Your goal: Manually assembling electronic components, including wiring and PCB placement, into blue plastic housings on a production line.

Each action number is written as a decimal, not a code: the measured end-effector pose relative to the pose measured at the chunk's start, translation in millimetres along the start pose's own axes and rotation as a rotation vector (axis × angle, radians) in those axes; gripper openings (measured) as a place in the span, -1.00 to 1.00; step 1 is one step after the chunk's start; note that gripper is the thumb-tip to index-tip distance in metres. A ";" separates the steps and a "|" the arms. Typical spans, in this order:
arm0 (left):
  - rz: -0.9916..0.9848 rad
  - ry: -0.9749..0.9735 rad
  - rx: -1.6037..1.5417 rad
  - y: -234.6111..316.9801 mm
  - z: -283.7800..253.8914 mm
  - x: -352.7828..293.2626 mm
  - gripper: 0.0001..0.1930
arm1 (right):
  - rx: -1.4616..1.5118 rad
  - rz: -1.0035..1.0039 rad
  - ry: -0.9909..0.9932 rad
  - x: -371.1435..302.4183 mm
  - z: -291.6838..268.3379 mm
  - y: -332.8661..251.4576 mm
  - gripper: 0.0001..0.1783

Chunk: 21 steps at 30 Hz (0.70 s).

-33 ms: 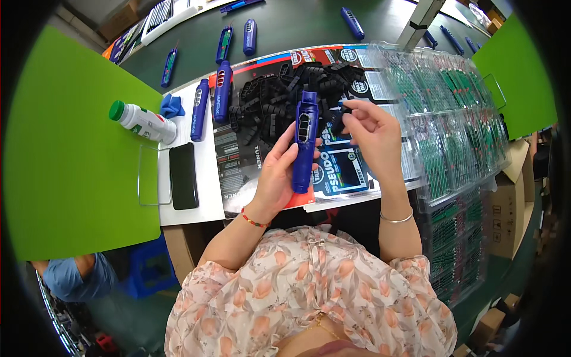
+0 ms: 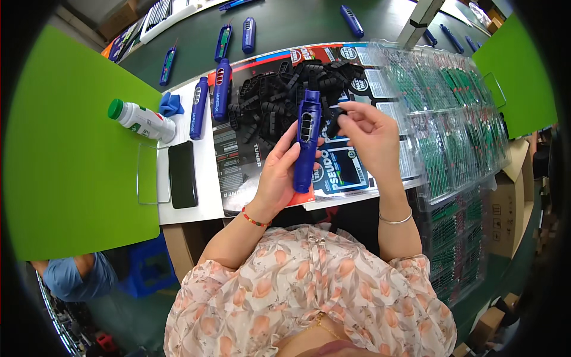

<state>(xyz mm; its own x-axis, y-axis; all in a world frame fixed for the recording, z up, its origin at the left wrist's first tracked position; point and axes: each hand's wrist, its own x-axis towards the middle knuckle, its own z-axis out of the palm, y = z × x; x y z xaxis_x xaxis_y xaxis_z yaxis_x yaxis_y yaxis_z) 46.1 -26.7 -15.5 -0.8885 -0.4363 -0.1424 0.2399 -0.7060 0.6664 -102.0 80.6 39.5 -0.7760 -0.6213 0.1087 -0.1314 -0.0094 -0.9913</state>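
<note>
Upright in my left hand (image 2: 282, 163) is a blue plastic housing (image 2: 304, 163), long and tube-like, with a slotted window facing up. My fingers wrap round its lower half. To the right of it, my right hand (image 2: 373, 132) pinches a small black plastic piece (image 2: 334, 124) between thumb and fingertips, apart from the housing. The fingers partly hide this piece. Just beyond both hands lies a loose pile of black ribbed plastic parts (image 2: 275, 89), spread on a printed sheet (image 2: 238, 169).
Clear trays (image 2: 443, 119) of green circuit boards stand at the right. On the left are a black phone (image 2: 182, 174), a white bottle (image 2: 141, 121) with a green cap, a blue lump (image 2: 171, 104) and more blue housings (image 2: 199, 108). Green panels (image 2: 77, 143) border both sides.
The housing in my left hand has shifted very slightly to the right. The black piece in my right hand has tilted a little toward the housing.
</note>
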 end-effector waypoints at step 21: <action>-0.060 -0.059 0.034 -11.4 6.9 -8.1 -0.43 | -0.540 -0.227 0.049 -17.1 23.5 12.2 -0.68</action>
<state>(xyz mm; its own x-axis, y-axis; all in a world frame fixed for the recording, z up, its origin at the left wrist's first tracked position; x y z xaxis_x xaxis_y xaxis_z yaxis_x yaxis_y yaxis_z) 47.8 -11.3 -16.8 -0.9226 -0.3596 -0.1398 0.1734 -0.7101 0.6824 -75.8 72.7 23.8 -0.7174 -0.6135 0.3300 -0.5836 0.2706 -0.7656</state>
